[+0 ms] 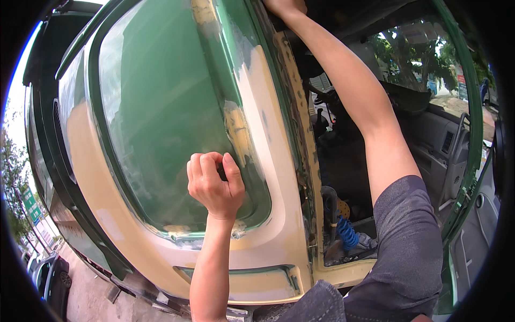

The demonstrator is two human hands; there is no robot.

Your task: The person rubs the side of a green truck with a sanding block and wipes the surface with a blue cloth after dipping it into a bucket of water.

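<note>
My left hand (pixel 215 185) is raised in front of the green side panel (pixel 161 102) of a vehicle cab. Its fingers are curled in and the thumb stands near the forefinger with a dark gap between; whatever they may hold is hidden. Beside it, a patch of beige filler (pixel 237 131) runs down the panel's raised edge. A broad band of pale filler or primer (pixel 279 198) curves round the panel. My right arm reaches up across the open doorway, and my right hand (pixel 287 6) is at the upper door pillar, its fingers mostly cut off by the picture's edge.
Inside the doorway show a coiled blue hose (pixel 347 233) and a dark dashboard (pixel 413 123). The open green-framed door (pixel 472 177) stands at the right. A recessed slot (pixel 257 282) lies low on the panel. A dark car (pixel 51 282) is parked at lower left.
</note>
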